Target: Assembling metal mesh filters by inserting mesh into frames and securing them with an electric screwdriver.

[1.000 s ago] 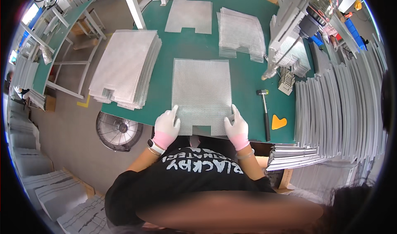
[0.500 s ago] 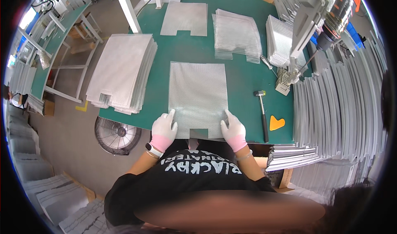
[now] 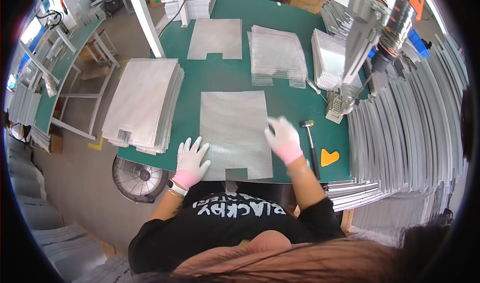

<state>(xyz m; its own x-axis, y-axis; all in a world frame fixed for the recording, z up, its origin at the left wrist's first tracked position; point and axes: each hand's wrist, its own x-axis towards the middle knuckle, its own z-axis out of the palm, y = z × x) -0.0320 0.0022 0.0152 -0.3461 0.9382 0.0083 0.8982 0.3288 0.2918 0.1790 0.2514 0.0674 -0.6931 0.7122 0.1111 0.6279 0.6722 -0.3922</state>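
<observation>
A grey metal mesh sheet point(image 3: 235, 133) with a notch in its near edge lies flat on the green table in front of me. My left hand point(image 3: 191, 160), in a white glove with a pink cuff, rests with spread fingers at the sheet's lower left edge. Beside the right edge, farther up, is my right hand point(image 3: 283, 139), gloved alike. Its fingers are apart and slightly blurred, with nothing in them; whether it touches the sheet I cannot tell. To the right of it lie a black-handled hammer point(image 3: 311, 145) and a yellow flat scraper-like piece point(image 3: 329, 157).
Stacks of mesh sheets stand at the left point(image 3: 142, 100) and back right point(image 3: 277, 55); a single sheet point(image 3: 215, 39) lies at the back. A screwdriver point(image 3: 315, 88) lies near a mounted power driver point(image 3: 400, 28). Long grey strips point(image 3: 405, 128) crowd the right side. A fan point(image 3: 140, 178) stands below left.
My right hand has lifted off the sheet's lower right edge and moved forward. The left hand has spread its fingers near the left edge. The whole view has shifted slightly.
</observation>
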